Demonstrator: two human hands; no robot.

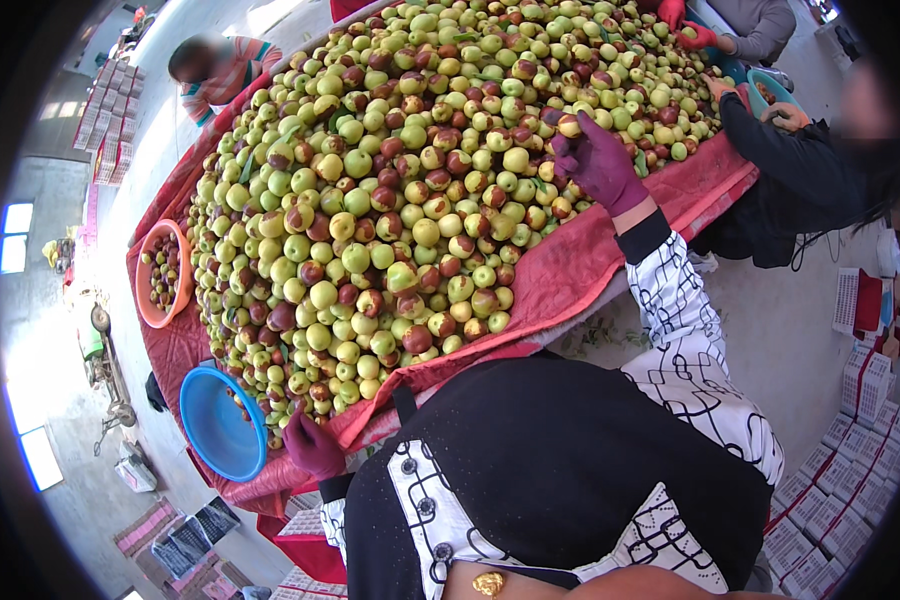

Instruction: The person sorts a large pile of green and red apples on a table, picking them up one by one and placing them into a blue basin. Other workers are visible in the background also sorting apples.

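Note:
A broad heap of green and reddish-brown jujubes point(425, 232) covers a red quilted cloth point(570, 259) in front of me. My right hand point(604, 165), in a purple glove, reaches over the right part of the heap. It pinches a yellow-brown jujube point(569, 125) between thumb and fingers. Near the heap's lower left edge is my left hand point(313, 448), gloved in purple too, close to several jujubes. Its fingertips are partly hidden, so a hold on anything cannot be made out. Just left of it a blue plastic basin point(214, 431) stands tilted, with a few small fruits at its right side.
An orange basin point(184, 281) of small dark jujubes stands at the cloth's left edge. Co-workers' hands, one pair in red gloves point(694, 34), touch the heap's far right, near a teal basin point(757, 94). Another person point(229, 71) is at far left. Stacked cartons point(832, 487) stand behind right.

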